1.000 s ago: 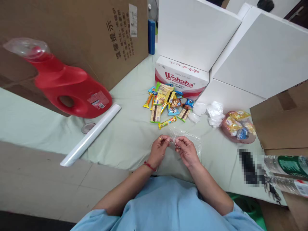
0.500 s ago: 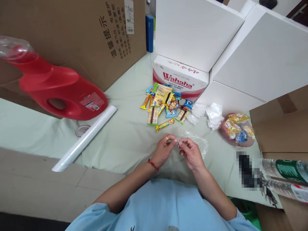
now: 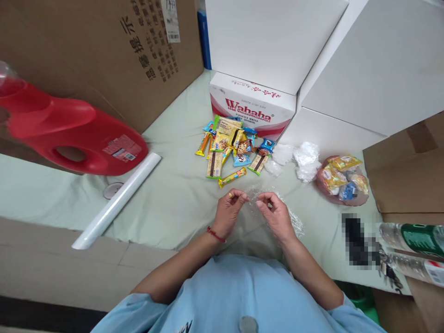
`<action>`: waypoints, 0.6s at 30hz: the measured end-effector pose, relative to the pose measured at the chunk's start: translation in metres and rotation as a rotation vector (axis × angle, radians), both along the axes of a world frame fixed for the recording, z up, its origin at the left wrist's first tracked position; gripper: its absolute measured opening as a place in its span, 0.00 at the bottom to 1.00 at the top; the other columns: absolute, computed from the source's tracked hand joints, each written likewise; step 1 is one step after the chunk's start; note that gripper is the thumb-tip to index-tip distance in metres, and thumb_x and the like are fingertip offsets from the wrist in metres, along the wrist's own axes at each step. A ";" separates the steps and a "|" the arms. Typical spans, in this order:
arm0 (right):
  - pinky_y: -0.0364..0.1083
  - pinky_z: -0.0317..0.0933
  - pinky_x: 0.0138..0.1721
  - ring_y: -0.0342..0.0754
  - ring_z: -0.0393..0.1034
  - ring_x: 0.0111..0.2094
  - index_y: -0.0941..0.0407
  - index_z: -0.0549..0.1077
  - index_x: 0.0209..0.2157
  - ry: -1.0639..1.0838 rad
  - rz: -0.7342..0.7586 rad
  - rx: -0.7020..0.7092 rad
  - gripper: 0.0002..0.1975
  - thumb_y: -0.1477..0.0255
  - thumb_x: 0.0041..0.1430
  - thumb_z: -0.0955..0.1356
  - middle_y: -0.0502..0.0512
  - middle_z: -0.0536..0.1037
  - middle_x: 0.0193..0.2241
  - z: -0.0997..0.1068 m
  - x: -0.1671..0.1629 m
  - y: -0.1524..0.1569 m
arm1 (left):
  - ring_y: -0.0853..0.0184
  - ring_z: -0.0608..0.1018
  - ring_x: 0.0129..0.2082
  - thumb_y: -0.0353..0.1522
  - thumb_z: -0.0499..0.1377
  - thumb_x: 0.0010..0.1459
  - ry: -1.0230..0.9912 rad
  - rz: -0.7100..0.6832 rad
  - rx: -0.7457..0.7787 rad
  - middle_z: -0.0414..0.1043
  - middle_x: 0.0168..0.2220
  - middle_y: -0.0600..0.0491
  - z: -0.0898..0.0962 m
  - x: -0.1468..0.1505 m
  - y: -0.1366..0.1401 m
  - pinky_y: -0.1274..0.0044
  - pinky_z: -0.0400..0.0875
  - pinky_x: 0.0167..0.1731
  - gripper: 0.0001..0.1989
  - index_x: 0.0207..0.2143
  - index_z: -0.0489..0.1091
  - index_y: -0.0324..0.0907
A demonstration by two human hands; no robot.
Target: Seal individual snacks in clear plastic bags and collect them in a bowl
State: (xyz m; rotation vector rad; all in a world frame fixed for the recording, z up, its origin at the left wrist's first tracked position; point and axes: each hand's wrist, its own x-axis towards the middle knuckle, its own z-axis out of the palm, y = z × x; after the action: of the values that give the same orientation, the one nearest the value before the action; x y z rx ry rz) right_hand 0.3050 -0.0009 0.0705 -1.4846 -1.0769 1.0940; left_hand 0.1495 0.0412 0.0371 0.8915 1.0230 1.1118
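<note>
A thin, clear, crinkled plastic bag (image 3: 255,190) stretches between my two hands above the cloth, and part of it spreads out beyond and to the right of my right hand. My left hand (image 3: 230,212), with a ring and a red cord bracelet, is closed in a pinch on the plastic. Across a small gap, my right hand (image 3: 276,215) has its thumb and curled fingers drawn together on the other side of it. Just beyond my left hand lies a yellow wrapped snack stick (image 3: 232,177), in front of a heap of wrapped snacks (image 3: 222,141).
A white Wahaba-style printed carton (image 3: 251,108) stands behind the snacks. Crumpled white plastic (image 3: 307,159) and a bowl of wrapped items (image 3: 322,192) are to the right, beyond bottles (image 3: 412,237). On the left are a red jug (image 3: 86,125) and a white roll (image 3: 118,201).
My hands, fingertips together before, have moved apart, and the clear plastic now spans the gap. The whole view has shifted slightly.
</note>
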 end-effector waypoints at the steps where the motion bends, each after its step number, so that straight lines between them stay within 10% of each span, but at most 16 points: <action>1: 0.44 0.59 0.33 0.44 0.62 0.29 0.52 0.77 0.38 -0.052 0.009 0.030 0.14 0.57 0.58 0.74 0.49 0.74 0.32 -0.002 -0.003 0.001 | 0.68 0.74 0.32 0.46 0.69 0.54 0.017 -0.028 0.016 0.75 0.29 0.55 0.002 0.002 -0.002 0.76 0.69 0.39 0.17 0.30 0.73 0.42; 12: 0.40 0.58 0.26 0.42 0.60 0.27 0.53 0.74 0.29 0.451 -0.052 -0.168 0.18 0.55 0.50 0.78 0.47 0.69 0.26 0.002 0.015 -0.001 | 0.70 0.78 0.34 0.52 0.65 0.56 -0.143 0.108 -0.158 0.72 0.31 0.57 -0.003 0.007 -0.007 0.75 0.72 0.39 0.23 0.32 0.63 0.44; 18: 0.45 0.72 0.35 0.45 0.72 0.35 0.52 0.70 0.31 0.601 -0.065 -0.228 0.20 0.57 0.49 0.79 0.51 0.79 0.38 0.016 0.036 -0.006 | 0.77 0.61 0.16 0.51 0.60 0.60 -0.037 0.293 -0.184 0.61 0.24 0.64 -0.013 -0.013 0.019 0.82 0.57 0.16 0.22 0.34 0.55 0.47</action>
State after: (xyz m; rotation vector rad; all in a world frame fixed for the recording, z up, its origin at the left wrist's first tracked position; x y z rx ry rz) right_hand 0.3412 -0.0071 0.0866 -1.2229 -0.4931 1.5244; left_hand 0.1365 0.0603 0.0239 0.5837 1.2307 1.2490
